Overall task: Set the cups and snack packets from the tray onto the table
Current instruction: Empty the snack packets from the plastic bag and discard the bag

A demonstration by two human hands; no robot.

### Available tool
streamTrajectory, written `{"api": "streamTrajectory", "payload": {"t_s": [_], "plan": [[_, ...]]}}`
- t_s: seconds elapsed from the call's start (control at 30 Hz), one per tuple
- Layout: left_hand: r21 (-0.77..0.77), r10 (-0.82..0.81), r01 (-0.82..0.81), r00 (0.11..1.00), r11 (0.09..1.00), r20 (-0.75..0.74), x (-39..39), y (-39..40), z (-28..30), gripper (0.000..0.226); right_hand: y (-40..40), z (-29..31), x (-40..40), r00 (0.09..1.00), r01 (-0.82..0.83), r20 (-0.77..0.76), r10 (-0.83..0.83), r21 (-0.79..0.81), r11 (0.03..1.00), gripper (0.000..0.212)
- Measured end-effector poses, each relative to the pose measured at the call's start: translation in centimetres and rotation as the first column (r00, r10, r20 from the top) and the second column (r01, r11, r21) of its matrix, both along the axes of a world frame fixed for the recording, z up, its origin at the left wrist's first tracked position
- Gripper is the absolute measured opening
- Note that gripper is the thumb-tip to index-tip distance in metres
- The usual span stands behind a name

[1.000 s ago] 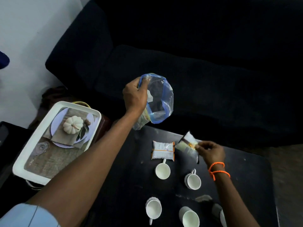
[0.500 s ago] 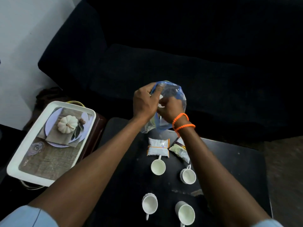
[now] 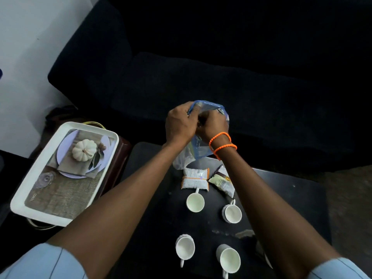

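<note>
Both hands up over table (image 3: 153, 198) — left hand (image 3: 179, 123) gripping plastic bag (image 3: 203, 147) rim, right hand (image 3: 211, 125) inside, grip unclear; four cups, two snack packets laid out below.

Dim, underexposed view (wide-angle edge distortion)

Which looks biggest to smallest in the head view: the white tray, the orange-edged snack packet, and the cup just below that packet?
1. white tray
2. orange-edged snack packet
3. cup below the packet

The packet and cup look close in size, so their order is unsure.
</note>
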State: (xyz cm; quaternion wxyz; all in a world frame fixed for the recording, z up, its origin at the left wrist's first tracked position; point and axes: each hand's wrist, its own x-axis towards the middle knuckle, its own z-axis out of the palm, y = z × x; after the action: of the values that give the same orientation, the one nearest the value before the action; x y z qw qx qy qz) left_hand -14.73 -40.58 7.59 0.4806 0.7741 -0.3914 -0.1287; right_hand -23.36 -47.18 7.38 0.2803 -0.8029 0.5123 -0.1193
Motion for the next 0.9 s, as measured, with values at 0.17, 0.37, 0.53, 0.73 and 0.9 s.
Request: {"api": "streamTrajectory", "payload": {"t_s": [0.17,0.37,0.53,0.73,0.9], "plan": [[0.029,0.035,-0.035,0.999,0.999,-0.011,-0.1,-0.7,-0.3,0.037,0.1,2.2,-2.7,0.984,0.063,0.165,-0.062,0.0,0.998,0.028],[0.06,0.174,-0.172,0.984,0.983,-0.046,0.0,-1.6,-0.9,0.045,-0.4,2.0,-9.9,0.837,0.235,0.438,-0.327,0.251,0.939,0.045],[0.047,0.204,-0.2,0.975,0.979,-0.087,-0.9,-2.1,-1.6,0.049,0.7,-3.4,-19.4,0.446,0.344,0.425,-0.788,0.731,0.589,0.033],[-0.019,0.141,-0.152,0.946,0.988,-0.291,-3.9,-3.6,-1.8,0.051,3.6,-9.8,-26.2,0.321,0.47,0.097,-0.942,0.847,0.248,0.039],[-0.094,0.048,-0.108,0.868,0.99,-0.494,-7.3,-5.1,-1.1,0.037,3.7,-10.2,-27.6,0.593,0.64,-0.099,-0.799,0.66,0.393,0.054]]}}
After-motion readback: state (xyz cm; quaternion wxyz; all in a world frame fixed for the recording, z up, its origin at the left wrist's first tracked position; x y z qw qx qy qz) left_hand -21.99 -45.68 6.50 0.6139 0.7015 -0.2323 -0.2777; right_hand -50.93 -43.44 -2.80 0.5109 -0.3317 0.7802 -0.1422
